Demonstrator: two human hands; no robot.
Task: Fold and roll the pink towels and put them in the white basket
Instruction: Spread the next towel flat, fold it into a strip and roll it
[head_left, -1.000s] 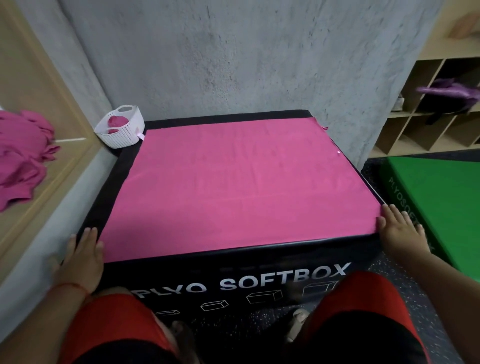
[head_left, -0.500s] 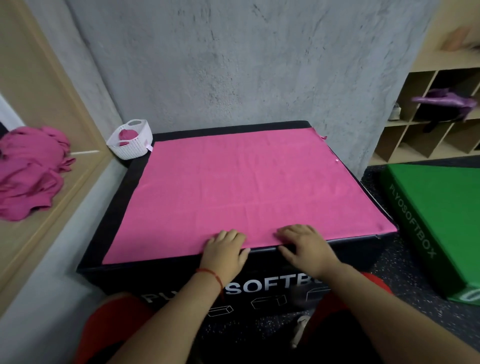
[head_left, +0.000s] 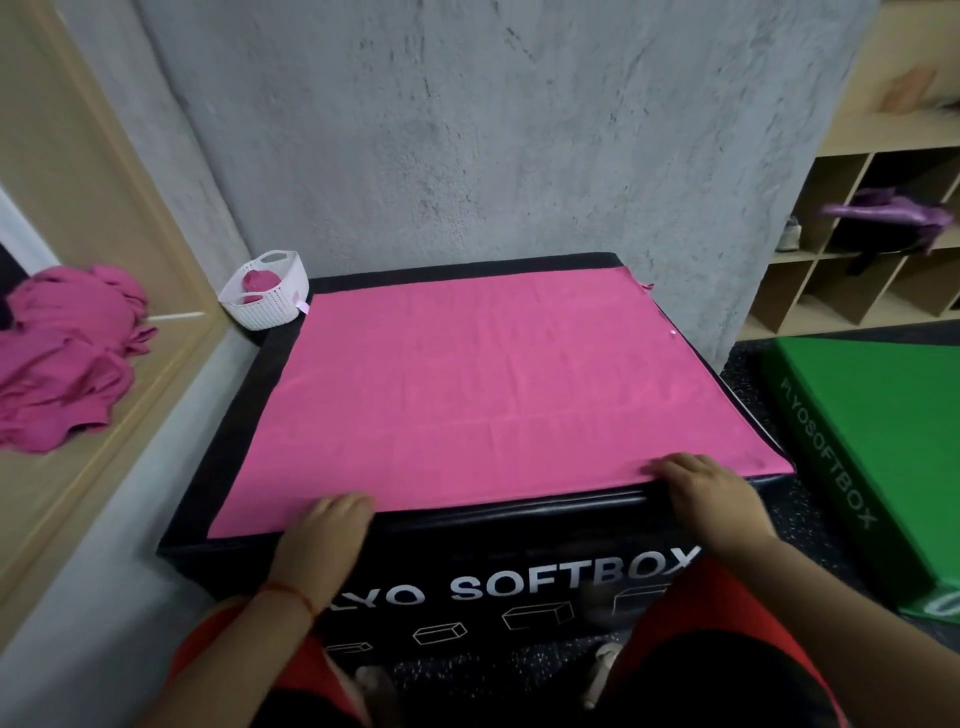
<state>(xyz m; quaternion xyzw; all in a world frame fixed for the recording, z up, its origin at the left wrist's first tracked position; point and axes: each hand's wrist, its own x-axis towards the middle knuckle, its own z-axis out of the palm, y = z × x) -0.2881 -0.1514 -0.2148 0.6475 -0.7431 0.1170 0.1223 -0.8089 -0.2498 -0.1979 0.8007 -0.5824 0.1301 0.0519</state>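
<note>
- Pink towel (head_left: 493, 395) is being carried, spread flat, by the black plyo softbox (head_left: 519, 525).
- Its near hem is being touched by left grip (head_left: 324, 530) and right grip (head_left: 711, 499); whether open or pinching cannot be told.

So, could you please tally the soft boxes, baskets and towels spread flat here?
Soft boxes: 2, the black soft box and the green soft box
Baskets: 1, the white basket
Towels spread flat: 1, the pink towel
Total: 4
The heaped pink towels at left cannot be counted.

Left hand (head_left: 327, 530), right hand (head_left: 711, 499) — palms down, grip unclear
</note>
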